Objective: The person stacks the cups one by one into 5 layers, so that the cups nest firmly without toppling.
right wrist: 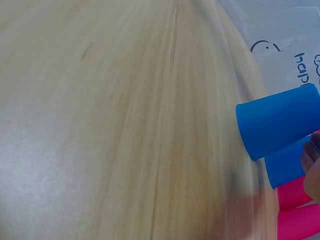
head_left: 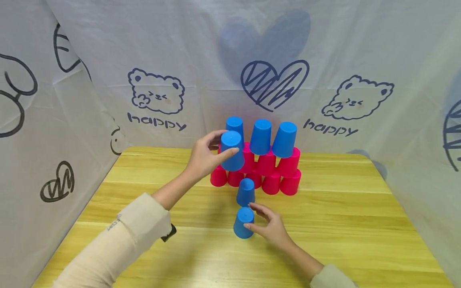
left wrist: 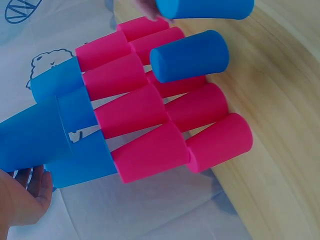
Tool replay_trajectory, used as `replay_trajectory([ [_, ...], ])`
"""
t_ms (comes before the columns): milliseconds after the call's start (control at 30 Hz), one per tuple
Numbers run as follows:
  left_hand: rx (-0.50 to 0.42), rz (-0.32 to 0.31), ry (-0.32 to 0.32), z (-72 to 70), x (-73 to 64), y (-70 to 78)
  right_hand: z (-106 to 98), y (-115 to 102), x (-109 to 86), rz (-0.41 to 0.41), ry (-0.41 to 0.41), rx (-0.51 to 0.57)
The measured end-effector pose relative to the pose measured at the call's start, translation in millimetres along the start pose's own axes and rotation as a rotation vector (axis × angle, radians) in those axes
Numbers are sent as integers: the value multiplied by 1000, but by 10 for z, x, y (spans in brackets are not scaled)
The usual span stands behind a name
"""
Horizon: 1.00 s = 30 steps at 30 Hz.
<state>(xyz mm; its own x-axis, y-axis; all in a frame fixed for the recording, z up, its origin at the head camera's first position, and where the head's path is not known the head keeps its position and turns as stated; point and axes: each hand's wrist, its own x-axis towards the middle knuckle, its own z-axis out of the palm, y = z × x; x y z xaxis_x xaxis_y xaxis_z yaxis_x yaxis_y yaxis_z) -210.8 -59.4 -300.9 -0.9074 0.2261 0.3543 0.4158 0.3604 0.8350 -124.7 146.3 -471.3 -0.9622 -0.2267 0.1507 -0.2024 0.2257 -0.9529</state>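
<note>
My left hand [head_left: 207, 156] grips an upside-down blue cup [head_left: 232, 154], thumb on its near side, raised in front of the stack's left part. In the left wrist view, this cup [left wrist: 35, 135] overlaps the blue cups on the stack. Lower down, my right hand [head_left: 268, 224] pinches the nearest blue cup [head_left: 243, 224] near its top, thumb on one side and fingers behind. Another upside-down blue cup [head_left: 246, 193] stands just behind that one. Three blue cups [head_left: 260, 138] form the top row over two rows of pink cups [head_left: 271, 183].
The light wooden table [head_left: 342, 224] extends to both sides of the cups. Behind the stack hangs a white cloth [head_left: 212, 100] with drawn bears and hearts, which also runs along both sides. The stack stands near the table's far edge.
</note>
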Motion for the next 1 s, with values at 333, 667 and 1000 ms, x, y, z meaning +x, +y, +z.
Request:
replay_trajectory([
  [333,-1,38,13,-16,156,164,21,71,-13,35,-2,-2],
  [667,14,63,-4,-48,285,343,23,114,-41,38,-3,2],
  [1000,12,65,51,-68,423,355,75,95,-44,57,-5,25],
])
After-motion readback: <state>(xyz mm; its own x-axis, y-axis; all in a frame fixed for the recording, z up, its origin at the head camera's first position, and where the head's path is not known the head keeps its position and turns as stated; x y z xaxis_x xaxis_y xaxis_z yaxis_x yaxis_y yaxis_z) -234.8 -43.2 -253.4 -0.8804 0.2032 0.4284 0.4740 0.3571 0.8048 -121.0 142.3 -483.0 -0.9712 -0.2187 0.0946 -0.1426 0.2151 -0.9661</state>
